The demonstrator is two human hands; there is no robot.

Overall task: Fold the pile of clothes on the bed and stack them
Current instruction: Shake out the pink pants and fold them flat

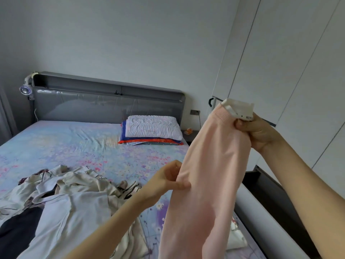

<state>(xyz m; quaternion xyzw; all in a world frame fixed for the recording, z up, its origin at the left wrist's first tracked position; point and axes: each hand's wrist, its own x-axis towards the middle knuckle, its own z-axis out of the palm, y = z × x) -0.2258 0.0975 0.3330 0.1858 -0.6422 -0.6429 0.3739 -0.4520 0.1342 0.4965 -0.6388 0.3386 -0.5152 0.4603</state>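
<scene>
Where it hangs nearest the camera, at about five o'clock in the view, the pink garment (209, 174) runs out past the bottom edge, held up off the bed (74, 143). At seven to eight o'clock the pile of clothes (65, 199) lies crumpled and unfolded on the floral sheet: cream and lilac pieces with a dark one among them. The left hand (168, 178) sits at the garment's nine o'clock side, thumb and curled fingers pinching a fold of the pink cloth partway along its length. At the garment's one o'clock corner, the right hand (259, 131) grips the ribbed pink edge together with a white labelled band (239, 107), fingers curled round the bunched cloth. The garment slants between the two hands, apart from the pile. Farther off, about twelve o'clock from the left hand, a white pillow (155, 127) rests on folded bedding (149, 142) before the grey headboard (104, 101). White wardrobe doors (280, 53) fill the two o'clock side.
</scene>
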